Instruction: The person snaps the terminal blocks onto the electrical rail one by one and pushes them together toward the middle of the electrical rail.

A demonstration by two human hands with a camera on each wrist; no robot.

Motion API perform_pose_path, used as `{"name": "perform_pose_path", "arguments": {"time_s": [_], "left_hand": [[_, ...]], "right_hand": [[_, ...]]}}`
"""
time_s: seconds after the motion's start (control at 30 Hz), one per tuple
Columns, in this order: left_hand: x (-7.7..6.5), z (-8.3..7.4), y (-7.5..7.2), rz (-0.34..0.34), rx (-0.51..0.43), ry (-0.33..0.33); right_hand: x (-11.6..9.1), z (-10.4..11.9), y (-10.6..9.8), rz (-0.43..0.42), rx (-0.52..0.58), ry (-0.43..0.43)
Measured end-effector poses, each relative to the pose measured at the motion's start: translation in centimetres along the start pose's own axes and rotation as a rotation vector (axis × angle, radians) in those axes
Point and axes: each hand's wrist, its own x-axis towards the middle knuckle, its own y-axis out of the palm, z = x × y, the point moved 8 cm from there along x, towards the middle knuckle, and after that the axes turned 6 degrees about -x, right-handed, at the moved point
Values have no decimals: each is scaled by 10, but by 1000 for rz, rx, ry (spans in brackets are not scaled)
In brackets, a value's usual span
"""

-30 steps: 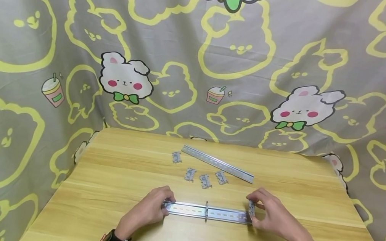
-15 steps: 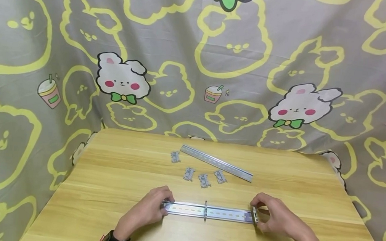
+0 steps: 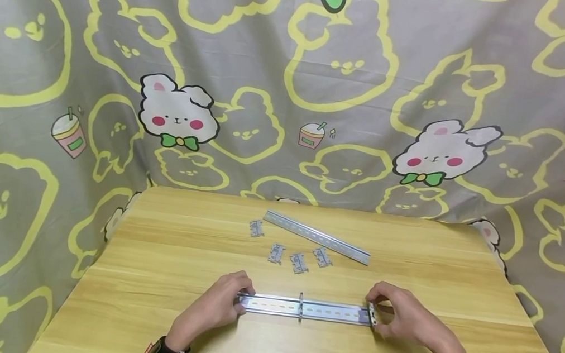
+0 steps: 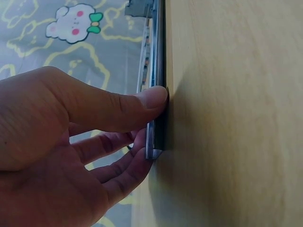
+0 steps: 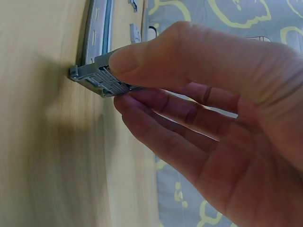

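Observation:
A slotted metal DIN rail lies crosswise near the front of the table. My left hand grips its left end, thumb on the near edge and fingers on the far side, as the left wrist view shows. One thin grey terminal block stands upright across the rail's middle. At the right end, my right hand pinches a second grey terminal block between thumb and fingers. That block stands across the rail's end, slightly tilted in the head view, overlapping the rail there.
Farther back, a second DIN rail lies at a slant. Several loose grey terminal blocks lie flat in front of it and by its left end. A patterned curtain hangs behind the wooden table and along its sides.
My right hand has moved slightly right with its terminal block, from just over the rail to its very end, and then held there. The left hand keeps its grip on the rail.

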Motion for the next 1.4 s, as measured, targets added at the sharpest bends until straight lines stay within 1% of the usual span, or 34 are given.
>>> {"name": "perform_pose_path", "arguments": {"time_s": [0.07, 0.27, 0.33, 0.43, 0.63, 0.83, 1.0, 1.23, 1.4], "left_hand": [[0, 0, 0, -1, 1, -1], [0, -1, -1, -4, 4, 0], [0, -1, -1, -6, 5, 6], [0, -2, -1, -11, 5, 14], [0, -2, -1, -5, 5, 1], [0, -2, -1, -3, 9, -3], [0, -3, 0, -8, 13, 9], [0, -5, -1, -15, 9, 21], [-1, -6, -2, -17, 5, 30]], "right_hand": [[0, 0, 1, 12, 21, 4], [1, -2, 5, 66, 204, 29], [2, -3, 6, 71, 226, 37], [4, -2, 8, 73, 218, 39], [12, 6, 16, 42, 155, 19], [22, 19, 23, 32, 168, -7], [26, 25, 28, 29, 184, -9], [34, 33, 38, 7, 154, -6], [41, 42, 44, 13, 147, -23]]}}
